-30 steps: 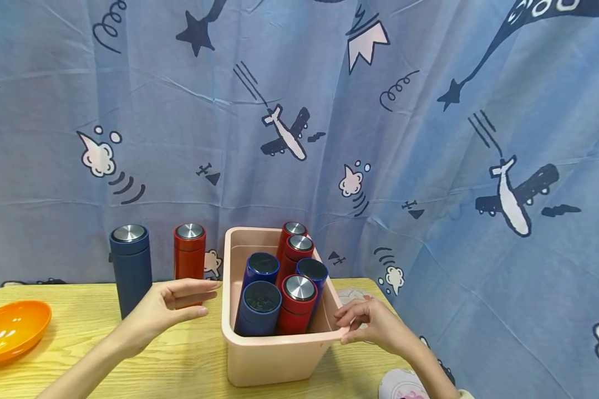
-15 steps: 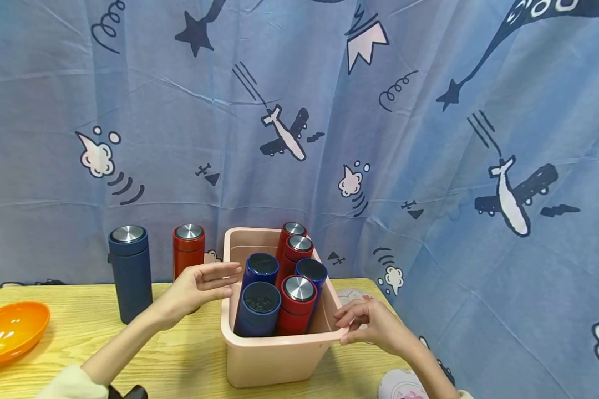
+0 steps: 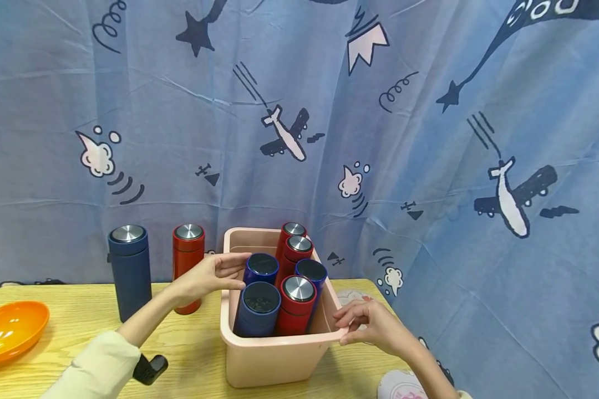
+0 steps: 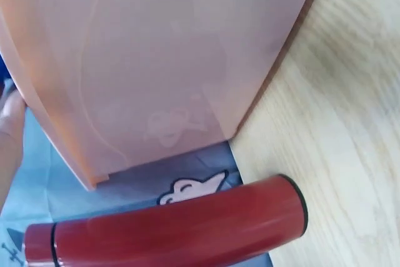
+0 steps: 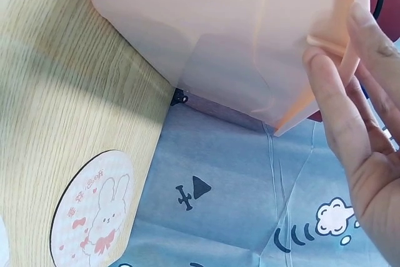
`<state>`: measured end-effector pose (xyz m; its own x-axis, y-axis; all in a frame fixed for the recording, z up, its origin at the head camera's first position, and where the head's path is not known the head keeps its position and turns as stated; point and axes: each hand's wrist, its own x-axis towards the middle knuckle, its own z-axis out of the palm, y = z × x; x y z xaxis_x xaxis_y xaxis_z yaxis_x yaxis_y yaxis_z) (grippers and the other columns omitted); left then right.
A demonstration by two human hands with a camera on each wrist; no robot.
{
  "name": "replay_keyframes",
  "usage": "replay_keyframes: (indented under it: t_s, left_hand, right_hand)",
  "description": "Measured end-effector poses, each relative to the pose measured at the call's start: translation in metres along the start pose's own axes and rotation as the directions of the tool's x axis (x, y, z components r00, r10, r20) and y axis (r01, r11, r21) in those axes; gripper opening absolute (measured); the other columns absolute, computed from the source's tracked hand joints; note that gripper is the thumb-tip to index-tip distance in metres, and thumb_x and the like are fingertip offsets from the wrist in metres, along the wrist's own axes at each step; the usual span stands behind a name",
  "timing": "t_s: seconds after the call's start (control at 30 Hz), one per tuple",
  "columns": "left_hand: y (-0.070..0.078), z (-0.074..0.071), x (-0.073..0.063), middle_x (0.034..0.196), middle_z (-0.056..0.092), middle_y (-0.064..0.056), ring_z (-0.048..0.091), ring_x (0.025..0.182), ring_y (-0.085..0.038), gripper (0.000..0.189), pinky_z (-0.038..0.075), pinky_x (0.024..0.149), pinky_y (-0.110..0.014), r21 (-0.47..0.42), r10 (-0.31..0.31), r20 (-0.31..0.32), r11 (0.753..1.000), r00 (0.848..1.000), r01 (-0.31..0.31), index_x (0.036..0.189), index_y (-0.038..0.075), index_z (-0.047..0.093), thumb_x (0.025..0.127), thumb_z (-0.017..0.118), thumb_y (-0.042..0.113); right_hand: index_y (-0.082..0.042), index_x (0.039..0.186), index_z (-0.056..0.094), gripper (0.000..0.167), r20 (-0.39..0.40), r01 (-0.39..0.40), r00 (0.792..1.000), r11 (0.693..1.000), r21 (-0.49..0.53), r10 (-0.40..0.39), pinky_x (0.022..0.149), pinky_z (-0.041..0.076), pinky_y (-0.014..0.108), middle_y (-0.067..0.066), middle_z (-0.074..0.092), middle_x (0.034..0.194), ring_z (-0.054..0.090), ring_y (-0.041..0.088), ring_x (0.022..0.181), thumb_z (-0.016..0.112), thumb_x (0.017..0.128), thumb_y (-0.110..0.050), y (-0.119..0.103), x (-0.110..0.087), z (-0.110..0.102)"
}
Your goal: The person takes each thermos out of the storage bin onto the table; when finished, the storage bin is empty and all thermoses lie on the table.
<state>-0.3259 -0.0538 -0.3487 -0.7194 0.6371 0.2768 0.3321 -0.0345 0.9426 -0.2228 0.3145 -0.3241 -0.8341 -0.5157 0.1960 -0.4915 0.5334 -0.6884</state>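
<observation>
My left hand (image 3: 211, 275) reaches over the left rim of a pale pink plastic bin (image 3: 274, 363). Its fairly straight fingers and thumb are beside a blue thermos bottle (image 3: 262, 265); whether they touch it I cannot tell. In front of that bottle stands a duller blue thermos (image 3: 259, 310). Red thermoses, one of them at the front (image 3: 298, 305), and another blue one (image 3: 313, 270) share the bin. My right hand (image 3: 371, 327) pinches the bin's front right rim, thumb outside, as the right wrist view also shows. In the left wrist view only part of the left hand (image 4: 9, 132) appears.
Left of the bin a red thermos (image 3: 188, 249) and a dark blue thermos (image 3: 131, 271) stand on the wooden table (image 3: 189, 366). An orange bowl (image 3: 12, 330) lies at far left. Round bunny mats, one near the table's edge (image 5: 94, 211), lie to the right. A patterned curtain hangs behind.
My left hand has moved right, from beside the bin to over its left rim and up to the blue thermos. The right hand stays on the rim.
</observation>
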Motion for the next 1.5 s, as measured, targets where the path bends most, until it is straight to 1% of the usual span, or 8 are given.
replay_keyframes:
  t_s: [0.27,0.57,0.67,0.83,1.0,1.3,1.4,1.5]
  left_hand:
    - [0.0,-0.013,0.018,0.15,0.031,-0.023,0.03,0.137,-0.039,0.079,0.035,0.106,-0.04,0.011,-0.043,0.127,0.999,0.991,0.042,0.147,-0.004,0.03,0.084,0.075,0.011]
    - [0.004,-0.009,0.037,0.134,0.052,-0.025,0.053,0.122,-0.032,0.074,0.045,0.1,-0.039,0.177,-0.05,0.275,0.984,0.96,0.001,0.146,-0.004,0.032,0.085,0.072,0.006]
    - [0.006,-0.008,0.041,0.131,0.055,-0.021,0.056,0.118,-0.028,0.07,0.046,0.099,-0.037,0.208,-0.047,0.297,0.978,0.954,-0.016,0.143,-0.005,0.036,0.084,0.072,0.004]
    - [0.003,-0.008,0.04,0.125,0.06,-0.017,0.057,0.116,-0.025,0.062,0.047,0.097,-0.033,0.225,-0.009,0.265,0.973,0.964,-0.053,0.138,-0.006,0.043,0.084,0.073,0.005]
    - [-0.004,-0.006,0.041,0.121,0.062,-0.019,0.06,0.112,-0.024,0.059,0.049,0.094,-0.032,0.177,0.056,0.238,0.979,0.97,-0.1,0.133,-0.008,0.047,0.081,0.073,-0.001]
    - [-0.005,-0.001,0.038,0.12,0.062,-0.024,0.063,0.107,-0.022,0.064,0.052,0.089,-0.033,0.101,0.113,0.092,0.987,0.989,-0.123,0.132,-0.011,0.047,0.076,0.076,-0.005]
    - [-0.001,0.0,0.038,0.119,0.063,-0.022,0.063,0.108,-0.024,0.064,0.052,0.089,-0.033,0.091,0.111,0.053,0.989,0.992,-0.115,0.131,-0.008,0.049,0.075,0.078,-0.003]
    - [0.003,-0.001,0.039,0.117,0.065,-0.02,0.064,0.106,-0.025,0.062,0.053,0.088,-0.033,0.096,0.1,0.025,0.99,0.995,-0.102,0.129,-0.008,0.051,0.074,0.079,-0.002]
  right_hand:
    - [0.01,0.089,0.071,0.025,0.005,0.0,1.0,1.0,0.026,0.0,0.067,0.055,0.024,0.026,0.065,0.102,0.064,0.008,0.073,0.08,0.075,-0.008,-0.001,0.001,0.003]
    - [0.008,0.088,0.071,0.023,0.006,0.028,1.0,0.999,0.017,-0.028,0.066,0.055,0.024,0.025,0.066,0.103,0.064,0.009,0.074,0.08,0.075,-0.008,0.001,0.0,0.004]
    - [0.006,0.089,0.071,0.022,0.0,0.018,1.0,1.0,0.006,-0.018,0.072,0.054,0.022,0.024,0.066,0.103,0.065,0.009,0.074,0.08,0.074,-0.008,0.001,-0.001,0.004]
    - [0.006,0.089,0.072,0.02,-0.003,-0.002,1.0,1.0,0.006,0.002,0.074,0.053,0.023,0.023,0.066,0.104,0.065,0.009,0.076,0.079,0.074,-0.006,0.0,-0.001,0.003]
    - [0.005,0.089,0.072,0.021,-0.004,-0.009,1.0,1.0,0.002,0.009,0.073,0.054,0.023,0.023,0.066,0.104,0.065,0.009,0.075,0.079,0.074,-0.007,-0.001,0.0,0.003]
    - [0.006,0.088,0.071,0.022,0.001,0.007,1.0,1.0,0.01,-0.007,0.067,0.055,0.024,0.025,0.066,0.103,0.064,0.009,0.076,0.08,0.075,-0.009,-0.001,-0.001,0.003]
    - [0.005,0.088,0.072,0.023,-0.005,-0.006,1.0,1.0,-0.01,0.006,0.073,0.053,0.021,0.022,0.067,0.103,0.065,0.009,0.075,0.08,0.074,-0.011,-0.001,-0.001,0.002]
    - [0.002,0.089,0.073,0.023,-0.013,-0.02,1.0,0.999,-0.035,0.019,0.088,0.043,0.018,0.018,0.068,0.104,0.066,0.009,0.075,0.081,0.074,-0.013,-0.002,-0.001,0.001]
